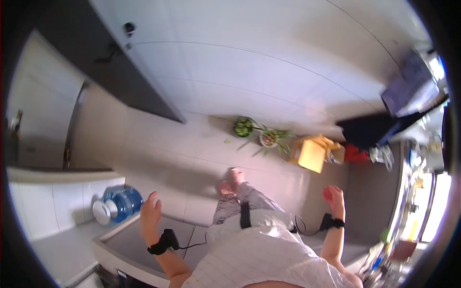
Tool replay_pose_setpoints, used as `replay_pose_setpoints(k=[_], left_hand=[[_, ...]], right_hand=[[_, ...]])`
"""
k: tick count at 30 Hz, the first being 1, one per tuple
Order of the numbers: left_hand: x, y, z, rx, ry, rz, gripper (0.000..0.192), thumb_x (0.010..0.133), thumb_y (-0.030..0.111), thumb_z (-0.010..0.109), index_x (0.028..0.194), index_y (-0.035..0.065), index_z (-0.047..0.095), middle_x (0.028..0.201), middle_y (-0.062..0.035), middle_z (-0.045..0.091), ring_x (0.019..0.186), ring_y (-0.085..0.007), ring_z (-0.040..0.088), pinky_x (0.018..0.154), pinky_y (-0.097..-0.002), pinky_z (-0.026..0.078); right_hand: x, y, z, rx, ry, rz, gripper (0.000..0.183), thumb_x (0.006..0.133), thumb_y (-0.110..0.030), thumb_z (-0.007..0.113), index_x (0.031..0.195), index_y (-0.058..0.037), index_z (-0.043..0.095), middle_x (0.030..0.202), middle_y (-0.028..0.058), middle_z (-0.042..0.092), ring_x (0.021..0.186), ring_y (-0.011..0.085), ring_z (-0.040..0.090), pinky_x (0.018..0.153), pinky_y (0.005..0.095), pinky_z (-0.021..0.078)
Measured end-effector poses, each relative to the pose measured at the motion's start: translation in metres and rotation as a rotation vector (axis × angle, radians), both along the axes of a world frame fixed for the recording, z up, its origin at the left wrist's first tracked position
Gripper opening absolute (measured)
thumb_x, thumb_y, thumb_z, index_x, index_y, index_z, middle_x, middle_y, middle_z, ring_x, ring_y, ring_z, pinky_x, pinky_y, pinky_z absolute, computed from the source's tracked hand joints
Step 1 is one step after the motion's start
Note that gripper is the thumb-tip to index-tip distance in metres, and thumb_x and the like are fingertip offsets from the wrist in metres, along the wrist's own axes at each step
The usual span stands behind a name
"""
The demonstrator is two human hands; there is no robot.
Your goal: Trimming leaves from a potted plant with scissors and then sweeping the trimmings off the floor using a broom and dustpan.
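My left hand (pixel 150 213) is raised at the lower left with its thumb and fingers apart, holding nothing. A large blue water bottle (pixel 124 202) with a white top appears close beside it. Off to the right, my right hand (pixel 335 198) hangs over the floor, its fingers curled in and nothing visible in them. Both wrists carry black straps; the left wrist device (pixel 168 240) and the right wrist device (pixel 329 222) each have a thin cable. Between the hands are my light shirt (pixel 266 248), patterned trousers (pixel 248 198) and pink slippers (pixel 231 180).
An open dark door (pixel 119 68) stands at the upper left. Along the white wall (pixel 252 64) are a round potted plant (pixel 243 126), a long-leaved potted plant (pixel 269 138) and a yellow wooden chair (pixel 312 154). Dark cloth (pixel 378 127) hangs at the right, near a cluttered counter (pixel 414 216).
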State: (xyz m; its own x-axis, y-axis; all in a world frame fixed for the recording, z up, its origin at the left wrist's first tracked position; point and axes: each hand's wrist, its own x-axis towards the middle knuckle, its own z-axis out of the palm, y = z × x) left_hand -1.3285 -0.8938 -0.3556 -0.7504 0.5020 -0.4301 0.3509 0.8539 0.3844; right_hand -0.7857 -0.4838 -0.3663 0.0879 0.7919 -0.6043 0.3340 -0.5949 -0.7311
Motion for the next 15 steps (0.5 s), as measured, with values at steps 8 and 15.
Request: replay_pose_setpoints(k=[8,15], left_hand=[[-0.027,0.008,0.009,0.047,-0.058,0.016,0.040,0.091,0.015,0.058,0.130,0.0111,0.053,0.112,-0.0244,0.064,0.102,-0.0409,0.062,0.085,-0.0437,0.049],[-0.030,-0.023,0.035,0.081,-0.007,0.155,0.040,0.093,0.011,0.055,0.133,0.0074,0.051,0.122,-0.0219,0.061,0.113,-0.0352,0.061,0.091,-0.0397,0.048]], right_hand=[[-0.018,0.030,0.002,0.132,-0.518,0.442,0.021,0.089,-0.018,0.064,0.098,0.0001,0.068,0.079,0.0081,0.070,0.066,0.0113,0.063,0.061,0.0256,0.0499],[-0.239,0.031,0.007,0.547,-0.309,1.081,0.019,0.091,-0.016,0.057,0.104,-0.0071,0.068,0.091,0.0157,0.070,0.082,0.0327,0.068,0.072,0.0378,0.0525]])
